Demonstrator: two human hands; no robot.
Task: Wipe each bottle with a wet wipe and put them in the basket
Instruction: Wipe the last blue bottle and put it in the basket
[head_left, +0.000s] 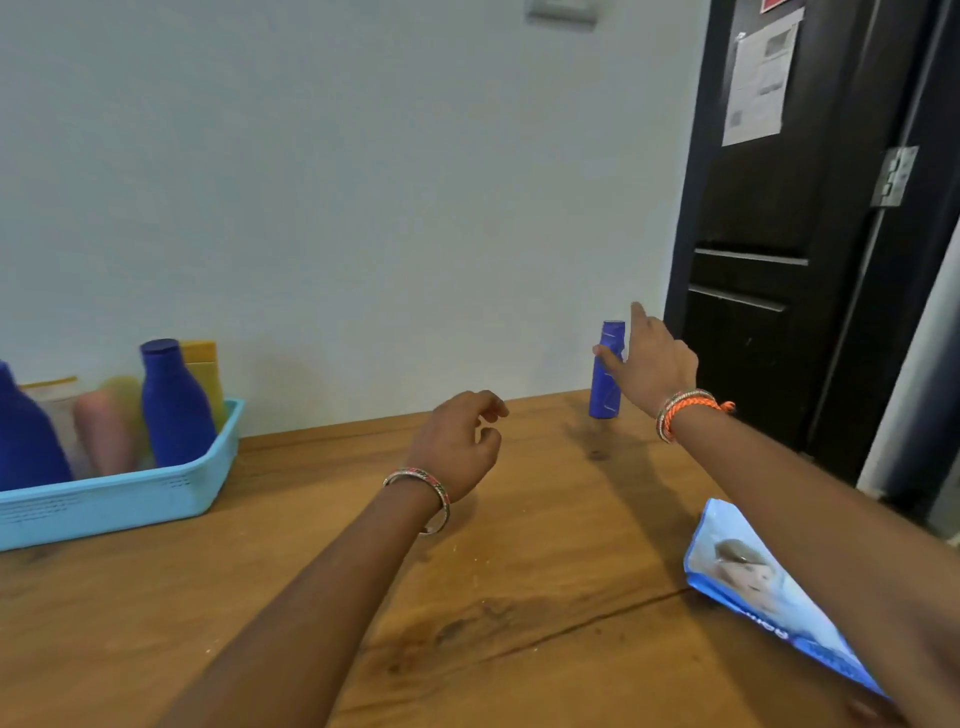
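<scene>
A slim blue bottle (605, 387) stands upright near the table's back edge, right of centre. My right hand (652, 364) reaches to it with fingers straight; the thumb lies across the bottle's front and the index finger points up beside its cap. My left hand (460, 441) hovers above the middle of the table with fingers loosely curled, holding nothing. At the far left sits a light blue basket (119, 501) with several bottles in it, among them a big blue bottle (174, 405), a pink one (104, 431) and a yellow one (205, 369).
A blue wet wipe pack (763, 587) lies on the wooden table (519, 571) at the right, partly under my right forearm. A white wall runs behind the table. A dark door (779, 234) stands at the right.
</scene>
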